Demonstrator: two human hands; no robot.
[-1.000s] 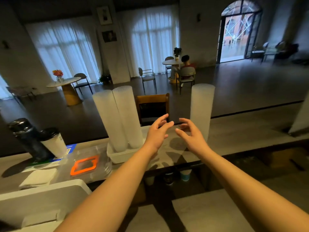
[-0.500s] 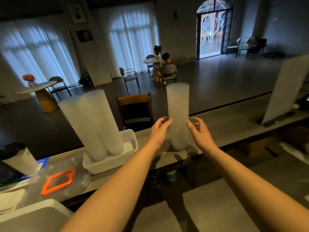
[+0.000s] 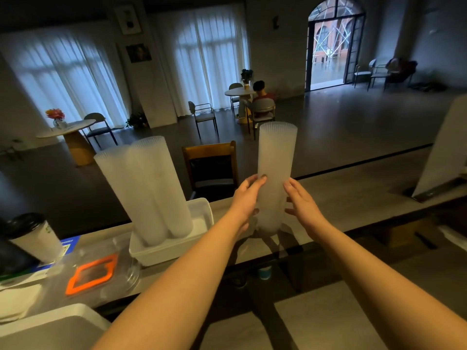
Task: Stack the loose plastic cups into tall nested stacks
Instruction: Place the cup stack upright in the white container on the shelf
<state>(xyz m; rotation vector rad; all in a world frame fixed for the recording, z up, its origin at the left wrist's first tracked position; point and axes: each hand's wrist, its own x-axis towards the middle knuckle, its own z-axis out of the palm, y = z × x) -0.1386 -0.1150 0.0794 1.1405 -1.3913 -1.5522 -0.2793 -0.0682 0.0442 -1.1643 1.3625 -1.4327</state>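
Observation:
A tall stack of frosted plastic cups (image 3: 276, 157) stands upright on the grey counter (image 3: 358, 198). My left hand (image 3: 246, 198) presses against its left side with fingers curled round it. My right hand (image 3: 302, 200) lies against its right side, fingers spread along the lower part. Two more tall cup stacks (image 3: 149, 185) lean side by side in a white tray (image 3: 174, 245) to the left.
A lidded paper cup (image 3: 32, 237) and a dark bottle stand at the far left. A clear container with an orange seal (image 3: 92, 272) lies in front of the tray. A wooden chair (image 3: 211, 165) stands behind the counter. A white board (image 3: 444, 147) leans at right.
Both hands have moved forward from open air and closed in on the single stack, which now sits between them. The view has swung to the right.

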